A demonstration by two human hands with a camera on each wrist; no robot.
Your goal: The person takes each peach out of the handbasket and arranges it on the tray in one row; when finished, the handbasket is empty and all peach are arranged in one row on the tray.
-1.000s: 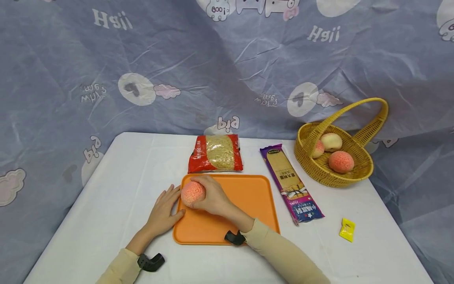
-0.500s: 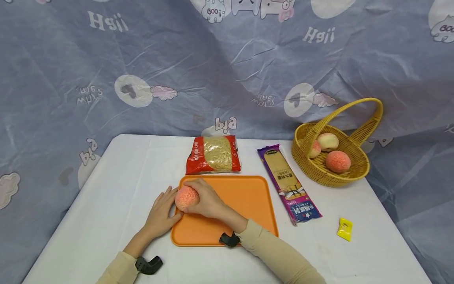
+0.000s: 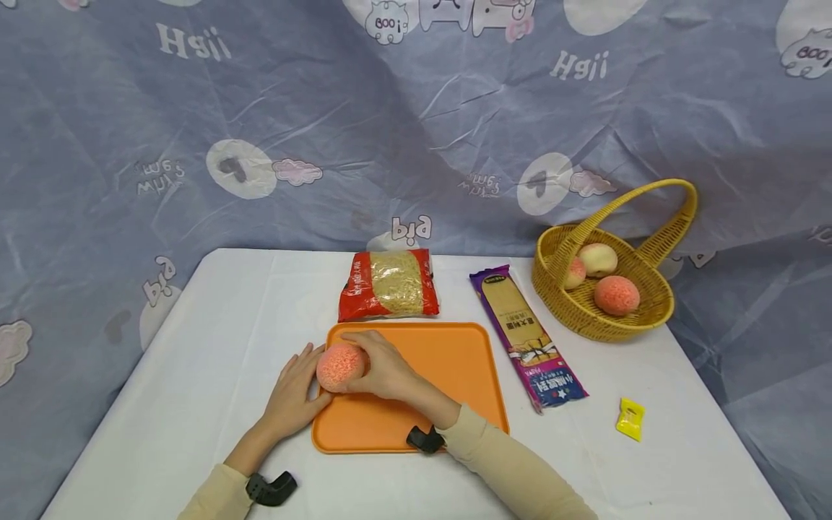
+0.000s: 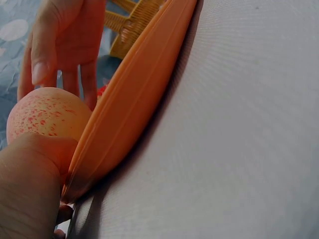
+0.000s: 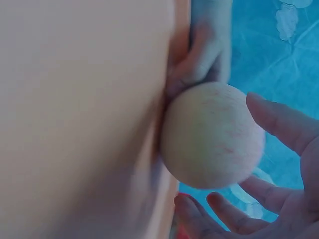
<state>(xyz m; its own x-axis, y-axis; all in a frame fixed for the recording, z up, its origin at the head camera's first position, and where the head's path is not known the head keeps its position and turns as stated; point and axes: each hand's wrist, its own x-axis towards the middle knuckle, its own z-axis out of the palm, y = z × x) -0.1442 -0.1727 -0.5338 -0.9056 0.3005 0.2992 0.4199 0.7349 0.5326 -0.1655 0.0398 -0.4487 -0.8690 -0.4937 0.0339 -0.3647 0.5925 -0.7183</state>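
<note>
A pinkish-orange speckled peach (image 3: 339,367) is at the left end of the orange tray (image 3: 448,361). My right hand (image 3: 385,370) holds it from the right side, thumb nearest me and fingers on the far side. In the right wrist view, thumb and fingers curve around the pale side of the peach (image 5: 212,134). My left hand (image 3: 295,396) grips the tray's left rim. The left wrist view shows its thumb (image 4: 45,149) over the rim, close beside the peach, with fingertips below the edge. Most of the left fingers are hidden there.
Behind the tray lies a red packet (image 3: 390,283) with a clear window. A purple pasta pack (image 3: 528,336) lies to the right, beside a yellow wicker basket (image 3: 601,332) holding several peaches. A small yellow sachet (image 3: 630,419) is near the table's right side.
My right hand has shifted slightly left and toward me with the peach, closer to the tray's left rim. My left hand stays at the rim. The whole head view has drifted a little.
</note>
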